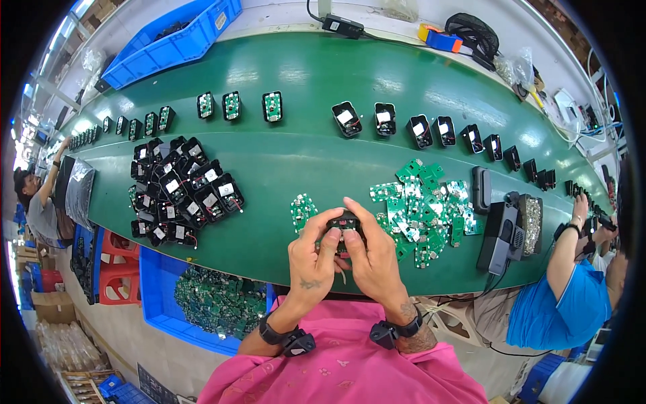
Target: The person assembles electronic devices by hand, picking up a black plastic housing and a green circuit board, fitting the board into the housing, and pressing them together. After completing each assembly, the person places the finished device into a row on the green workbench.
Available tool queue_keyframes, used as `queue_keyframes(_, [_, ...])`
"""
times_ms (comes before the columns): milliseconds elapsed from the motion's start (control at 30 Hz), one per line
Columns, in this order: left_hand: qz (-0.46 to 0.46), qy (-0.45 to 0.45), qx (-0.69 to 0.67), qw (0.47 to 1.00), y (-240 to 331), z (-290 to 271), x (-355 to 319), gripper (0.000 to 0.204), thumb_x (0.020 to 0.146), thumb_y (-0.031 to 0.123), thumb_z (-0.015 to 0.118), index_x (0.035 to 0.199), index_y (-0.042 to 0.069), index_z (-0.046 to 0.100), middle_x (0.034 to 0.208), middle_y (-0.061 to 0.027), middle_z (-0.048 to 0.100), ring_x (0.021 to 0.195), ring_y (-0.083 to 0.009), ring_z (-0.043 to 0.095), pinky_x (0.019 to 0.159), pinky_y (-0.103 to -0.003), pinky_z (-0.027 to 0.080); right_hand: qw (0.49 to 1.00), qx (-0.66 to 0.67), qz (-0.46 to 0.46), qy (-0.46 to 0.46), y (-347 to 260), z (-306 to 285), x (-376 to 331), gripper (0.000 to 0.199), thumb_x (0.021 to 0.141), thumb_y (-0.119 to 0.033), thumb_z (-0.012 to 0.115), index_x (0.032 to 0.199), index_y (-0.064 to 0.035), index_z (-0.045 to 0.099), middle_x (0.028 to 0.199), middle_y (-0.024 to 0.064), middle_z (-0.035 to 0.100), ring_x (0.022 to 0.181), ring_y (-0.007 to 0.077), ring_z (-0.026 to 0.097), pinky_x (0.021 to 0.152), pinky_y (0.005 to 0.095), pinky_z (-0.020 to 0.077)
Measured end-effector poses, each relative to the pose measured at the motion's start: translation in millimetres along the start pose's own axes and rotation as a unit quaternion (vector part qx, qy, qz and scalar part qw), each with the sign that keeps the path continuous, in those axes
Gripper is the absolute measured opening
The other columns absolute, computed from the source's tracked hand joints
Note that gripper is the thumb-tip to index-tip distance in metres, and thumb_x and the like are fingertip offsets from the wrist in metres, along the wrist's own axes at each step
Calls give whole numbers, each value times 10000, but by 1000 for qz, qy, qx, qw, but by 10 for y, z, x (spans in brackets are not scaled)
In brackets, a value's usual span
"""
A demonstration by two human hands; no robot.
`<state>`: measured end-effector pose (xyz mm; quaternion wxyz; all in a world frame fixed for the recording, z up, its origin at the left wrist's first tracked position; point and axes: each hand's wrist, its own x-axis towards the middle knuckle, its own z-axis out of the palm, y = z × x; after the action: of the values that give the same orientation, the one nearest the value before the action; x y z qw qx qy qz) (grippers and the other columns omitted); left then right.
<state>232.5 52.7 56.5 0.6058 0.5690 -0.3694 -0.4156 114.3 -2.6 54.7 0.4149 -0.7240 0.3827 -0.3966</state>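
Note:
Close to the table's front edge, my left hand [311, 250] and my right hand [374, 257] are closed round a small black plastic housing [345, 223]. Both thumbs press down into its open top, and my fingers hide most of its inside. Right beside my left hand lie a few loose green circuit boards [303, 209]. A larger heap of green circuit boards [420, 209] spreads out to the right of my right hand. Over to the left is a pile of black housings [202, 176] with white-labelled parts and wires inside.
Housings with green boards [272, 106] line the belt at far left; housings with white parts [385, 118] line it at right. A black device [499, 236] stands right of the heap. Blue bins [155, 50] sit far left and below the edge. Co-workers [558, 289] flank both sides.

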Motion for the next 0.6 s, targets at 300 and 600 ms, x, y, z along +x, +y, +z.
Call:
queue_keyframes(300, [53,45,41,997,-63,64,76,254,1018,145,537,1238,34,598,951,-94,691,572,-103,627,461,-257,482,998,10,63,-24,-108,48,37,358,992,-99,537,1347,-65,518,1043,220,659,827,377,680,705,421,542])
queue_keyframes(600, [130,82,111,982,-188,-11,191,248,1007,140,535,1223,39,604,957,-106,686,666,-146,667,514,-282,516,997,48,65,-21,10,188,152,356,990,-99,525,1343,-59,510,977,202,669,776,343,683,662,412,530])
